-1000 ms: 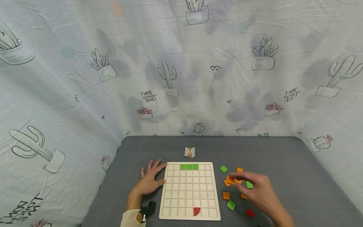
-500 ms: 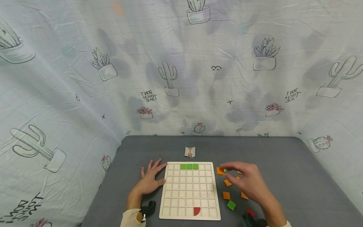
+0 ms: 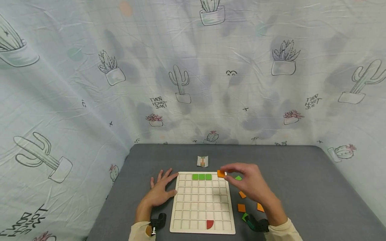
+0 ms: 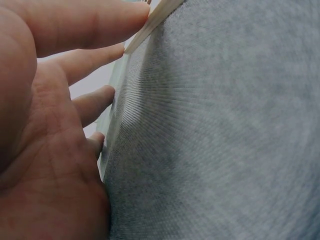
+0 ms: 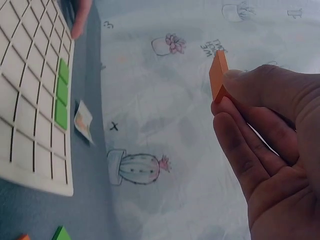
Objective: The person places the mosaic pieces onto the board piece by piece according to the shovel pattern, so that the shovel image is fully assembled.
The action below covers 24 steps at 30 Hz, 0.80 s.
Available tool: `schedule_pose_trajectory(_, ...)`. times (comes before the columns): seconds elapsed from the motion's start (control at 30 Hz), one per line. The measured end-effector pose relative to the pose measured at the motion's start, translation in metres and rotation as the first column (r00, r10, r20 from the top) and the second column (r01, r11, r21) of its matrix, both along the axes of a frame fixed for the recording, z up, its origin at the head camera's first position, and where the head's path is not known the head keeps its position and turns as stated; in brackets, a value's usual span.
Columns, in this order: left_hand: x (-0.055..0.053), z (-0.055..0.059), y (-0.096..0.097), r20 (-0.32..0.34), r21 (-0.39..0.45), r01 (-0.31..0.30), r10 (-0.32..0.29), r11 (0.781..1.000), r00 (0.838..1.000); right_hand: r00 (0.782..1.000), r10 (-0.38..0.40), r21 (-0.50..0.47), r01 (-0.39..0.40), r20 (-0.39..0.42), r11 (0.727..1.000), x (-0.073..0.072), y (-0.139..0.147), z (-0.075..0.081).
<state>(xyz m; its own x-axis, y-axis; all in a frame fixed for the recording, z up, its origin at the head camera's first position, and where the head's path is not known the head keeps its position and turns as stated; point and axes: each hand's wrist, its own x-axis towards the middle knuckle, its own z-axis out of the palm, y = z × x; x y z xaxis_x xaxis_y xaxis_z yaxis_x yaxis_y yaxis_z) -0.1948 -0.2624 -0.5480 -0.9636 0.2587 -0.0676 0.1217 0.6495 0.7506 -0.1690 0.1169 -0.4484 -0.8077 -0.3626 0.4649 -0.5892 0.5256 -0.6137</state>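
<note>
Between thumb and fingers my right hand [image 3: 248,180] pinches an orange square tile [image 5: 218,76], held over the far right corner of a pale wooden grid board [image 3: 197,202]. Three green square tiles [image 3: 202,176] sit side by side in the board's far row. A red quarter-round tile [image 3: 209,224] lies in a cell of the near row. My left hand [image 3: 159,193] is spread beside the board, thumb and index fingertip at its left edge. Seen from the left wrist, the fingers [image 4: 95,25] are extended toward the wooden edge [image 4: 157,22].
Right of the board, loose tiles lie on the grey table [image 3: 301,187], among them an orange tile [image 3: 241,208] and a green tile [image 3: 238,177], partly hidden by the right hand and wrist camera. Behind the board lies a small printed pattern card [image 3: 202,161]. A cactus-print cloth [image 3: 193,83] hangs around.
My right hand has carried the orange tile from the loose tiles, leftward and away from me, to the board's far right corner. The left hand stays where it was.
</note>
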Motion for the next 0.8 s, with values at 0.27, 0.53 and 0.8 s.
schedule_pose_trajectory(0.27, 0.006, 0.0, 0.001, 0.002, -0.003, -0.005, 0.005, 1.0, 1.0, 0.999, 0.041, -0.029, -0.041, 0.012, 0.999, -0.01, -0.014, -0.003)
schedule_pose_trajectory(0.53, 0.013, 0.0, 0.002, 0.007, 0.004, -0.012, 0.012, 1.0, 1.0, 0.988, 0.105, -0.076, -0.097, 0.11, 0.992, -0.016, -0.028, -0.018)
schedule_pose_trajectory(0.8, 0.018, 0.0, 0.004, -0.002, -0.003, -0.013, 0.013, 1.0, 1.0, 0.979, 0.125, -0.043, -0.119, 0.164, 0.992, -0.022, -0.035, -0.044)
